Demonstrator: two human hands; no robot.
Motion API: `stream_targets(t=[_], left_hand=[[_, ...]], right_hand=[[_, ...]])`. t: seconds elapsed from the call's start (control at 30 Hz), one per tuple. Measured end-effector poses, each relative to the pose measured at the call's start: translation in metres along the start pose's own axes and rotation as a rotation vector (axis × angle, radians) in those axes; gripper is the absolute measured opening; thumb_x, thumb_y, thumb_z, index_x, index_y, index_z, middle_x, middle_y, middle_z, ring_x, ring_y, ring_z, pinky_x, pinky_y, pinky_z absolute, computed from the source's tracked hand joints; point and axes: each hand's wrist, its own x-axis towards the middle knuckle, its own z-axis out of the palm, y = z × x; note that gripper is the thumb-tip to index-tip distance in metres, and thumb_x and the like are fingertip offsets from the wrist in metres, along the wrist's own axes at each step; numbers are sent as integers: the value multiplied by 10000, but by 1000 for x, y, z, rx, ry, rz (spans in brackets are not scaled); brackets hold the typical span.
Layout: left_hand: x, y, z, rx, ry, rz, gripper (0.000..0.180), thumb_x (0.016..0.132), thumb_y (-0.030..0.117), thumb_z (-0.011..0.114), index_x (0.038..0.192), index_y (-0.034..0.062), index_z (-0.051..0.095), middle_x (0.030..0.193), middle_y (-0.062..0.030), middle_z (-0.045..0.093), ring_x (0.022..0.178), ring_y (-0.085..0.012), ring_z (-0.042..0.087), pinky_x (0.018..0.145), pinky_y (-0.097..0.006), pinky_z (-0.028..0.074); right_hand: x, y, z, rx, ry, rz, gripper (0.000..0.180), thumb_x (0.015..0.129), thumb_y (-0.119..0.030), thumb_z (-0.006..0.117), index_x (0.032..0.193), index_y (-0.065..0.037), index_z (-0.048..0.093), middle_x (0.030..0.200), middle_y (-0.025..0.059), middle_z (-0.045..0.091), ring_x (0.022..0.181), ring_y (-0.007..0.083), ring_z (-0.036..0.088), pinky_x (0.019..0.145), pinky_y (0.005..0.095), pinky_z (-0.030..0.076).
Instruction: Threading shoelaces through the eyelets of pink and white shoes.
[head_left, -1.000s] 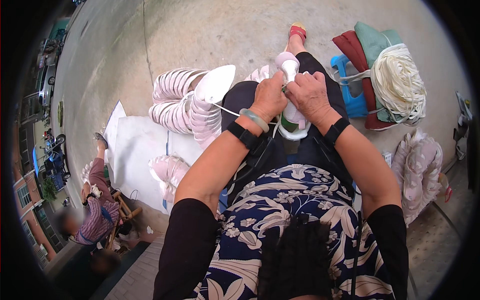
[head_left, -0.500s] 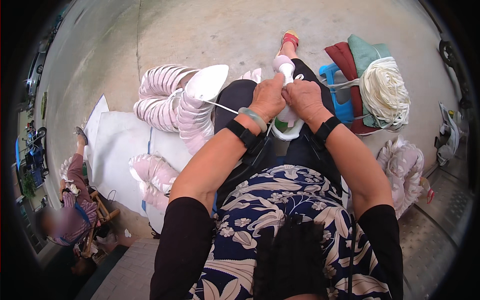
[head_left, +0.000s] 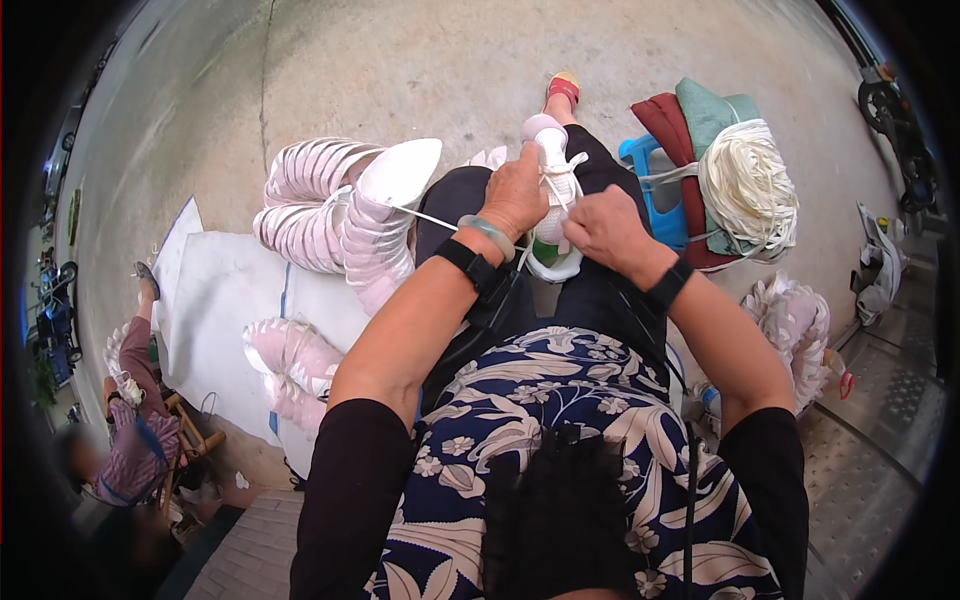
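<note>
Between my knees stands a pale pink and white lace-up shoe (head_left: 556,185), its toe pointing away from me, with a green patch near the heel end. White lace crosses its front and forms a small bow-like loop. My left hand (head_left: 516,192) grips the shoe's left side, thumb toward the lacing. Just right of the shoe, my right hand (head_left: 610,232) is closed with its fingertips close to the lacing; whatever it pinches is hidden. A white cord stretches from the stacked shoe uppers (head_left: 375,235) on the left toward my left wrist.
To the right, a blue stool (head_left: 668,218) bears folded red and green cloth (head_left: 718,110) and a bundle of white laces (head_left: 752,185). More pale uppers lie on a white sheet (head_left: 225,300) at left and in a pile (head_left: 795,325) at right. Another person (head_left: 140,440) sits far left.
My hands were together over the shoe's lacing. The right hand has drawn back and to the right, while the left stays on the shoe, uncovering the laced front.
</note>
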Motion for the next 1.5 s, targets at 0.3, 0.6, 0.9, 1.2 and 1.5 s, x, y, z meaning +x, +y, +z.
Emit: stream_targets(t=[0.3,0.6,0.9,1.2,1.5], left_hand=[[-14,2,18,-42,-30,-23,594,678,116,600,1219,-12,391,894,-242,604,840,-388,592,757,-430,467],[1,10,31,-960,279,-362,522,705,41,627,1173,-49,413,994,-168,570,869,-195,577,725,-305,479],[5,19,-10,-871,214,-374,393,727,-4,605,1094,-42,471,858,-96,595,782,-130,571,654,-236,470],[2,-5,-27,15,185,322,277,672,51,577,948,41,599,876,-100,620,813,-254,582,725,-330,466],[-3,-18,-8,276,69,250,203,619,59,546,806,66,624,980,-106,581,941,-322,506,815,-404,419]], right_hand=[[-424,140,-14,-280,-513,390,147,642,-189,580,564,-65,597,578,110,576,573,278,592,549,400,466],[-208,56,-45,-15,-134,543,275,740,-305,600,659,-44,568,670,133,526,653,328,536,605,415,419],[-55,26,-7,67,235,105,248,699,-166,635,922,-100,549,867,52,566,857,265,528,688,390,391],[-45,11,3,299,96,287,132,800,-192,555,829,-64,546,731,141,589,730,336,578,635,440,418],[-50,9,-2,404,39,280,152,810,-182,536,765,-43,579,706,161,592,702,355,575,618,440,438]])
